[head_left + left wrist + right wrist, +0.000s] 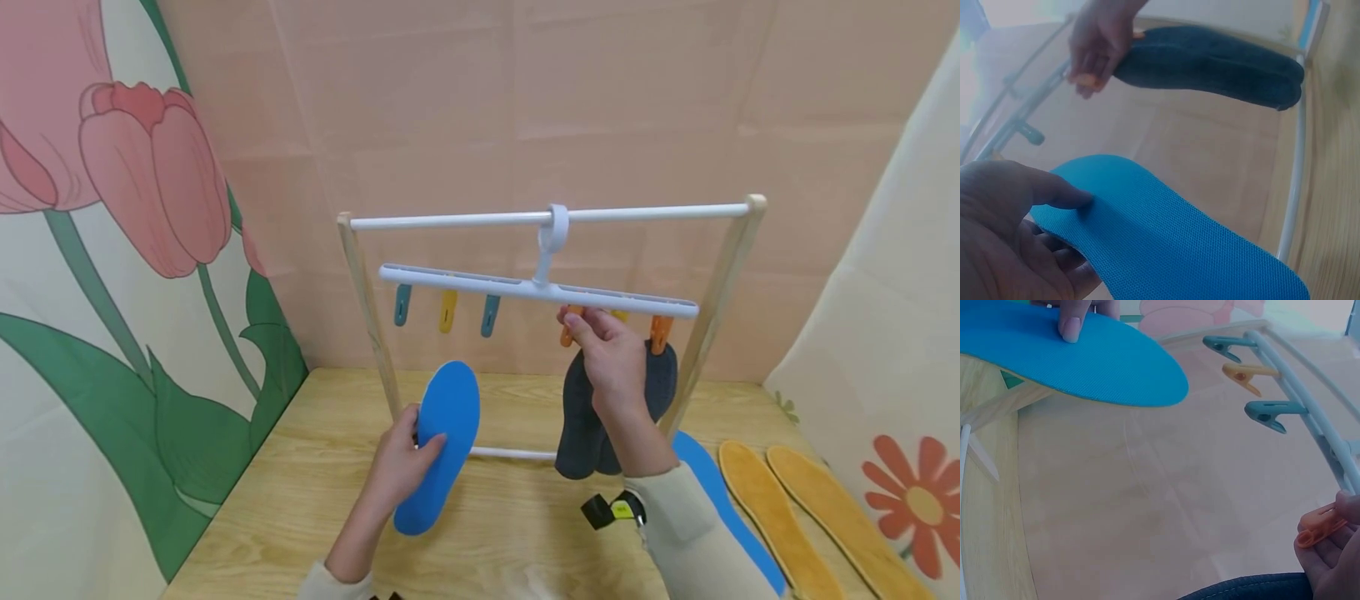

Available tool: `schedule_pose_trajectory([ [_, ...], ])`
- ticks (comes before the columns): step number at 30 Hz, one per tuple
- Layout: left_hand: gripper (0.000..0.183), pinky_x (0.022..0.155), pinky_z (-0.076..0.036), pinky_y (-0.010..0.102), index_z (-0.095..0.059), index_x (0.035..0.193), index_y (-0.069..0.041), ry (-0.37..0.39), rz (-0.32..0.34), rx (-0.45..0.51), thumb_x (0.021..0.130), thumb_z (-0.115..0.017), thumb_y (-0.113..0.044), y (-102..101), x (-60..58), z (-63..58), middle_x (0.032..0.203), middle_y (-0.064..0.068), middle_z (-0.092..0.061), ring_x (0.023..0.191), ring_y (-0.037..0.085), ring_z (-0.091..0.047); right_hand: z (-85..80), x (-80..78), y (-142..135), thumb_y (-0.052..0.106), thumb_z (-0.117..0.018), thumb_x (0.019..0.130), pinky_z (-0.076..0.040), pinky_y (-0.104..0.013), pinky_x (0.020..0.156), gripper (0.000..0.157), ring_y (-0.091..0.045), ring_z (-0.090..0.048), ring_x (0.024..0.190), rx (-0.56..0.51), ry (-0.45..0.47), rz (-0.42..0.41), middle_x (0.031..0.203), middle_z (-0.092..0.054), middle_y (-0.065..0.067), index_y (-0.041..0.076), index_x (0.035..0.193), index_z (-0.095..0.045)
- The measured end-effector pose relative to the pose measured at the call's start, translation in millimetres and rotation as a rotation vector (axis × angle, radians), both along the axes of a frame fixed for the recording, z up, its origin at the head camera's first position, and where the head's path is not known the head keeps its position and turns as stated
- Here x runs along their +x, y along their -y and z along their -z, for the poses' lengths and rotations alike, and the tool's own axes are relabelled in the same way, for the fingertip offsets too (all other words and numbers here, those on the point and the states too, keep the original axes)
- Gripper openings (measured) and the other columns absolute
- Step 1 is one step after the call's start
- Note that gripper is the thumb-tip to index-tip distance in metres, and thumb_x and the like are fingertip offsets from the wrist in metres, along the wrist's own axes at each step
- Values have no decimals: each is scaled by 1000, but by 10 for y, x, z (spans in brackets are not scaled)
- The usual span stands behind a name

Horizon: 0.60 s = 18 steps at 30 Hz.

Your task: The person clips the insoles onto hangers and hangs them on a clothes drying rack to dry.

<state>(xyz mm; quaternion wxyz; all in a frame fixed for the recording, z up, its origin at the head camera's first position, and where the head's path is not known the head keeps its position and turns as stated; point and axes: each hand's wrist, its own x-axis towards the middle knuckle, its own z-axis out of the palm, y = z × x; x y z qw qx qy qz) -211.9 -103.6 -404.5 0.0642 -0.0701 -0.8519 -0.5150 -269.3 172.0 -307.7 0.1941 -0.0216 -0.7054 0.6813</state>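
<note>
In my left hand (405, 462) I hold a blue insole (448, 442), thumb on its face and the fingers behind. The insole stands tilted below the left half of a white clip hanger (517, 287). My right hand (617, 358) pinches an orange clothespin (1322, 526) on the hanger's right half, between thumb and fingers. Dark insoles (577, 425) hang beside and behind that hand, partly hidden by it. Another orange clothespin (662, 333) grips their upper end at the right. Two teal clothespins and a yellow clothespin (447, 312) hang on the left half with nothing in them.
The hanger hooks over the white top bar (450, 220) of a rack with wooden side posts (712, 308), standing on a wood-grain table (300, 500). At the right lie another blue insole (720, 500) and two tan insoles (772, 517). A pink backdrop rises behind.
</note>
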Motion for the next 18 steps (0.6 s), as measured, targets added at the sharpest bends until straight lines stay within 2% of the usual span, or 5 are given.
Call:
schedule_pose_trajectory([
  [6,41,89,-53,64,-52,135,-4,13,21,1,100,-65,-18,-53,-11,-11,130,23,-64,115,41,-64,-3,8,8,41,-74,91,-32,-46,119,42,-17,-62,122,-2,12,3,117,-75,0,16,125,-74],
  [13,38,82,-56,53,-55,130,-3,-34,37,-23,98,-68,-18,-127,-32,-23,122,19,-67,107,33,-66,-5,2,11,39,-74,92,-35,-45,118,41,-16,-63,121,-17,3,0,117,-75,0,15,125,-73],
  [18,37,82,-56,54,-56,130,-3,-33,48,-12,98,-67,-17,-180,-41,-26,122,19,-67,107,34,-66,-2,-8,16,37,-74,92,-37,-44,117,40,-16,-64,120,-17,-7,0,116,-75,-1,14,125,-73],
])
